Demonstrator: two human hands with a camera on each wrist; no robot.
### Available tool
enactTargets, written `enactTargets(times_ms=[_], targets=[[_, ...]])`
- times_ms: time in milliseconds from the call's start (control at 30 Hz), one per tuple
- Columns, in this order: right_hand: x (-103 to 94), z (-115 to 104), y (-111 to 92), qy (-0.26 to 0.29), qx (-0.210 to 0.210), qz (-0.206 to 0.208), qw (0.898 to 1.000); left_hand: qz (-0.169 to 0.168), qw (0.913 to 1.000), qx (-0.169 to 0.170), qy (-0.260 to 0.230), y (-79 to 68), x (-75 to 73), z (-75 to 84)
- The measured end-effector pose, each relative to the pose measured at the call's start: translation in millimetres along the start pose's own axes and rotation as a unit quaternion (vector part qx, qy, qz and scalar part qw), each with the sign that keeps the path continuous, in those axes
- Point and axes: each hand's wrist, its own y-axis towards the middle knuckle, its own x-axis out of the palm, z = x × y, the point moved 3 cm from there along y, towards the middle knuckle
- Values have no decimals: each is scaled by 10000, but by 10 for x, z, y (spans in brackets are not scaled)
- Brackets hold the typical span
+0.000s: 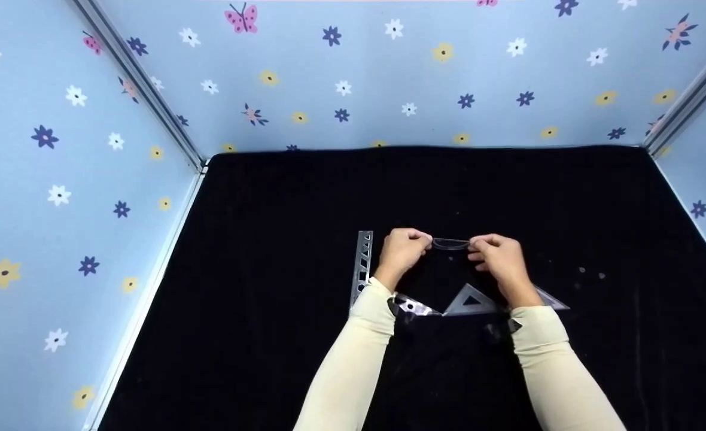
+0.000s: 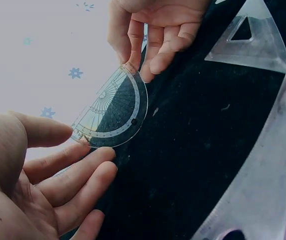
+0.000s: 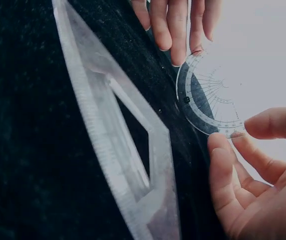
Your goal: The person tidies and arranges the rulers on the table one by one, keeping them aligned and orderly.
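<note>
A clear half-round protractor (image 2: 113,110) is held between both hands, its straight edge away from the body in the head view. My left hand (image 1: 402,252) pinches one corner between thumb and fingers. At the opposite corner my right hand (image 1: 499,258) pinches it the same way, as the right wrist view shows with the protractor (image 3: 203,100) tilted. Below the hands lie two clear set squares (image 1: 475,306) (image 1: 549,297), the right one partly hidden by the right forearm. A clear ruler with cut-out shapes (image 1: 363,257) lies left of the left hand.
Another clear piece with a round hole (image 1: 419,309) lies partly behind the left wrist. Black cloth (image 1: 257,251) covers the table. Flower-patterned panels (image 1: 377,78) stand behind and at both sides, with metal posts (image 1: 143,78) at the corners.
</note>
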Motion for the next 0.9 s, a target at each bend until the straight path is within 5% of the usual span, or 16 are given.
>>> enactTargets(times_ms=[433,900], targets=[[-12,51,-54,71,-203,259,9994,220,9994,250,-31,-116,23,-32],[-118,47,-179,571,-231,370,9974,4,9954,725,-632,-235,85,-24]])
